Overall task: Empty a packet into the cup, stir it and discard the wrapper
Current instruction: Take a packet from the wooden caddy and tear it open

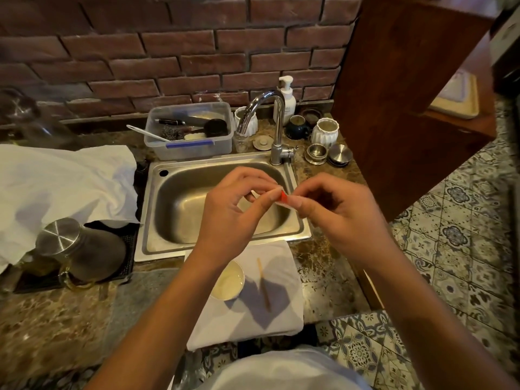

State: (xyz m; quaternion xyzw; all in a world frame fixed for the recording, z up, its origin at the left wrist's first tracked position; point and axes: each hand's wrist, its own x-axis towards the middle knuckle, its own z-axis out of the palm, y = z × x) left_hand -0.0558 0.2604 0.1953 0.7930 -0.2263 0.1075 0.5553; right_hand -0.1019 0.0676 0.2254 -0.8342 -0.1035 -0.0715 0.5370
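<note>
- Both hands are raised above the steel sink and meet over its right half.
- The left hand has its fingers curled, thumb and forefinger pinching the left end of a small packet.
- The right hand is curled too, its fingertips nipping the packet's right end, where a red patch and white edge show.
- The packet is mostly hidden by the fingers; whether it is torn cannot be told.
- The paper cup stands on a folded white cloth at the counter's front edge, just in front of the sink and partly under the left wrist; pale contents show inside.
- A wooden stir stick lies on the cloth just right of the cup, apart from it.
- At the counter's left edge, a glass jug with a steel lid sits on a dark mat beside a crumpled white sheet.
- Behind the sink stand the tap and a clear plastic tub of utensils.
</note>
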